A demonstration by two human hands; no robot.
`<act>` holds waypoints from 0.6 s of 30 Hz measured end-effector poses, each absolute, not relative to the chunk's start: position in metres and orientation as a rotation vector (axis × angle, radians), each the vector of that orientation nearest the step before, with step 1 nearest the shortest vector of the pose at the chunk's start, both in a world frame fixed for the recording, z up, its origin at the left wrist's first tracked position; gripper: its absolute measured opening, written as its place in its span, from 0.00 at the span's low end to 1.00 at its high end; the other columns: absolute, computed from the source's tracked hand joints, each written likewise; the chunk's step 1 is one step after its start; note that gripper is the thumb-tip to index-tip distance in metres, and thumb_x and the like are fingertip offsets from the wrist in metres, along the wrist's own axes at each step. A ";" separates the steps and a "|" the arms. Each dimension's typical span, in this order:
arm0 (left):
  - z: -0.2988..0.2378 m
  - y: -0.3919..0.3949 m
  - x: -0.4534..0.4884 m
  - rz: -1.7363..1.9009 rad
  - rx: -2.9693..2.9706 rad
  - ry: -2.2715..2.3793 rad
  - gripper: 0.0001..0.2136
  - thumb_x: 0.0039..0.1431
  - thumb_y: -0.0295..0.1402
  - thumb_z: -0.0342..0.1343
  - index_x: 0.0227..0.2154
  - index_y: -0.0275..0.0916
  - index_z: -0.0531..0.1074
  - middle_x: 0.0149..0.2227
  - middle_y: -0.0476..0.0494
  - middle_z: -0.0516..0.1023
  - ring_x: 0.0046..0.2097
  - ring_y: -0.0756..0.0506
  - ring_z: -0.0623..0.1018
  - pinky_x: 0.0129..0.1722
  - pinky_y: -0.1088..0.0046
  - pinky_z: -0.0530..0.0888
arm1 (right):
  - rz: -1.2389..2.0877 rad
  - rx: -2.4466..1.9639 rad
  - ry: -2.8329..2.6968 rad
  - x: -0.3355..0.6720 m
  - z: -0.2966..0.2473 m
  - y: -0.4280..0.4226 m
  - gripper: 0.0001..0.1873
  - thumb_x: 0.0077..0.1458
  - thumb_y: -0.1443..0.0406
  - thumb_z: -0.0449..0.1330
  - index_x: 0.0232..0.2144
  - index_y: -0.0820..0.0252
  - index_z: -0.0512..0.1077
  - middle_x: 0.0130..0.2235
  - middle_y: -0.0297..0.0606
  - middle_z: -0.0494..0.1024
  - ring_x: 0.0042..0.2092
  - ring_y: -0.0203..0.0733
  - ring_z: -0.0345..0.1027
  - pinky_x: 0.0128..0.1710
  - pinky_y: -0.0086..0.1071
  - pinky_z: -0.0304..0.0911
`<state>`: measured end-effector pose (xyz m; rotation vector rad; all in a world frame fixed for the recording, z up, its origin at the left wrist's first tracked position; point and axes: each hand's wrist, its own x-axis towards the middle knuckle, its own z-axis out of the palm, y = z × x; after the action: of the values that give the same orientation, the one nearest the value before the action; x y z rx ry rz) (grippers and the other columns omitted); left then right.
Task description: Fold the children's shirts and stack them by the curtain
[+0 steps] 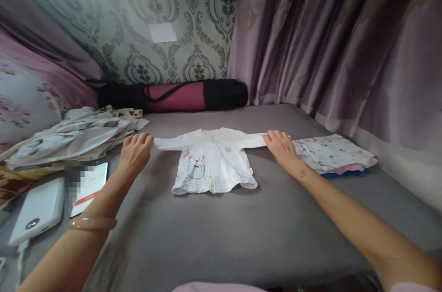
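Observation:
A small white long-sleeved baby shirt (212, 160) with a bear print lies spread flat on the grey bed surface (221, 232), sleeves stretched out sideways. My left hand (135, 153) is closed on the end of the left sleeve, fingers curled over the cuff. My right hand (281, 147) grips the end of the right sleeve, fingers bent down onto it. A pale bangle (92, 223) sits on my left wrist.
A folded stack of small clothes (333, 154) lies right of my right hand. A heap of loose pale garments (74, 135) lies at left. A phone (89, 183) and white power bank (37, 211) lie near my left forearm. A red-black rolled bag (179, 95) lines the wall; curtains (345, 38) hang right.

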<state>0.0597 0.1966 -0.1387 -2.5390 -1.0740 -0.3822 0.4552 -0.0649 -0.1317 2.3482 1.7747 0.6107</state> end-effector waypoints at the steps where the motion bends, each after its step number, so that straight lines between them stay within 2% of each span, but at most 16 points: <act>1: -0.144 0.197 0.056 -0.306 -2.583 -1.031 0.14 0.51 0.24 0.45 0.38 0.39 0.71 0.46 0.32 0.73 0.51 0.34 0.70 0.51 0.55 0.61 | 0.570 2.295 1.773 0.456 -0.137 -0.070 0.16 0.59 0.75 0.46 0.41 0.61 0.71 0.43 0.50 0.72 0.45 0.50 0.62 0.43 0.39 0.52; 4: -0.160 0.201 0.045 -0.033 -2.733 -1.080 0.16 0.45 0.24 0.48 0.38 0.39 0.72 0.44 0.34 0.76 0.51 0.32 0.71 0.49 0.52 0.62 | 0.377 2.223 1.733 0.463 -0.152 -0.084 0.20 0.56 0.77 0.48 0.45 0.61 0.72 0.43 0.49 0.73 0.46 0.50 0.63 0.47 0.39 0.51; 6: -0.164 0.206 0.040 0.081 -2.797 -1.210 0.17 0.44 0.26 0.49 0.40 0.39 0.72 0.47 0.35 0.76 0.51 0.32 0.71 0.48 0.52 0.64 | 0.302 2.224 1.703 0.468 -0.153 -0.087 0.22 0.55 0.77 0.48 0.47 0.61 0.72 0.45 0.49 0.74 0.48 0.50 0.64 0.49 0.40 0.51; 8: -0.158 0.215 0.040 0.156 -2.874 -1.344 0.19 0.44 0.30 0.50 0.42 0.40 0.73 0.49 0.36 0.74 0.52 0.32 0.71 0.47 0.54 0.65 | 0.203 2.254 1.663 0.474 -0.146 -0.082 0.22 0.55 0.77 0.48 0.46 0.60 0.73 0.46 0.50 0.74 0.49 0.51 0.65 0.48 0.40 0.53; 10: -0.147 0.225 0.044 0.188 -2.995 -1.425 0.20 0.43 0.34 0.50 0.42 0.41 0.73 0.47 0.37 0.75 0.49 0.34 0.72 0.45 0.58 0.67 | -0.022 2.295 1.593 0.481 -0.135 -0.070 0.22 0.52 0.77 0.51 0.44 0.58 0.75 0.46 0.48 0.75 0.48 0.50 0.67 0.45 0.39 0.56; 14: -0.135 0.252 0.066 0.022 -3.262 -1.426 0.22 0.44 0.38 0.48 0.42 0.38 0.73 0.40 0.40 0.77 0.40 0.40 0.75 0.40 0.67 0.70 | -0.433 2.391 1.520 0.499 -0.124 -0.032 0.23 0.45 0.75 0.58 0.43 0.50 0.77 0.44 0.42 0.78 0.42 0.47 0.72 0.39 0.35 0.60; 18: -0.152 0.274 0.106 -0.349 -3.281 -1.537 0.20 0.44 0.36 0.48 0.40 0.34 0.73 0.37 0.40 0.77 0.37 0.43 0.76 0.38 0.69 0.71 | -0.369 2.613 1.785 0.502 -0.136 0.020 0.13 0.52 0.69 0.56 0.37 0.52 0.78 0.41 0.40 0.80 0.42 0.46 0.73 0.40 0.32 0.61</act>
<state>0.1060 0.2744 -0.1518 -3.2806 -1.5374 -0.3490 0.5021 0.0198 -0.1361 2.6127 1.7849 -0.3691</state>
